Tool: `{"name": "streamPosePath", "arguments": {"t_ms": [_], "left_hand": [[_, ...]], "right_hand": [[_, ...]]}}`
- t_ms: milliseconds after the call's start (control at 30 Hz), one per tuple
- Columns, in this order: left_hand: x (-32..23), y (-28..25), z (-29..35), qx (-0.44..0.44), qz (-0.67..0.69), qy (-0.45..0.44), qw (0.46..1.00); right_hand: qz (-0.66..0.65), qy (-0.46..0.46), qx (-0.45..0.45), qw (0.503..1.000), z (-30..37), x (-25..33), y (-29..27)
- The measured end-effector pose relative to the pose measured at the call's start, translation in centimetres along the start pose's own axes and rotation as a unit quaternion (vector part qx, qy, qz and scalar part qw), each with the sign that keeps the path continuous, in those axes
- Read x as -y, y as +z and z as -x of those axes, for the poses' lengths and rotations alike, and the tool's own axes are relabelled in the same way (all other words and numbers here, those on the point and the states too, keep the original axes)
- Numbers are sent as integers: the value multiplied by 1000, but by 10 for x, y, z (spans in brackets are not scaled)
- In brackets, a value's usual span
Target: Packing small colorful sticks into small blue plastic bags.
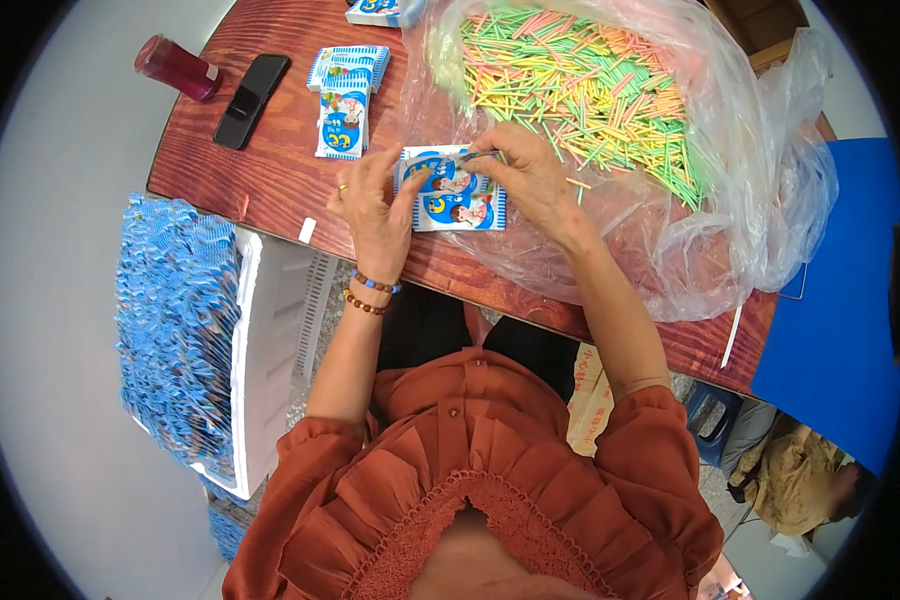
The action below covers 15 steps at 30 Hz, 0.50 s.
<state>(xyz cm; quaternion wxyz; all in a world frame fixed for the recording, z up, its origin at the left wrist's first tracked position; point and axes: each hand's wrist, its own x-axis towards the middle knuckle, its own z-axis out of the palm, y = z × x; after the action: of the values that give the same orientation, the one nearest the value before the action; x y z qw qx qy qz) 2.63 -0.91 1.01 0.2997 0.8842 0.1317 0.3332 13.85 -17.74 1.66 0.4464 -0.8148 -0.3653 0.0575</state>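
Two blue-and-white printed packets (459, 211) lie overlapping on the table before me. My left hand (378, 208) is at their left edge, its thumb lying on the upper packet and its raised fingers apart from the thumb. From the right, my right hand (536, 180) reaches over the upper packet with thumb and forefinger pinched together. A small, thin, dark and shiny thing shows at those fingertips; its kind is not clear. Beyond my right hand, a big clear plastic bag (660, 265) lies spread, holding a heap of thin pink, yellow and green sticks (590, 85).
Several similar packets (342, 115) are stacked farther back, beside a black phone (252, 102) and a red-filled jar (177, 68). On the left, a white foam box (255, 370) is crammed with blue packets (175, 330). A blue panel (830, 290) stands at the right.
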Motion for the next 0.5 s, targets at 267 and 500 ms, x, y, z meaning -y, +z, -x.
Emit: {"name": "streamPosePath", "arguments": {"t_ms": [267,500], "left_hand": [[-14,1,-5,55,503,-248,826],[-19,8,8,-13,549,-319,772]], "right_hand": [[-342,129,29,930,2,24,-1],[-379,154,-41,911,8,27,9]]}}
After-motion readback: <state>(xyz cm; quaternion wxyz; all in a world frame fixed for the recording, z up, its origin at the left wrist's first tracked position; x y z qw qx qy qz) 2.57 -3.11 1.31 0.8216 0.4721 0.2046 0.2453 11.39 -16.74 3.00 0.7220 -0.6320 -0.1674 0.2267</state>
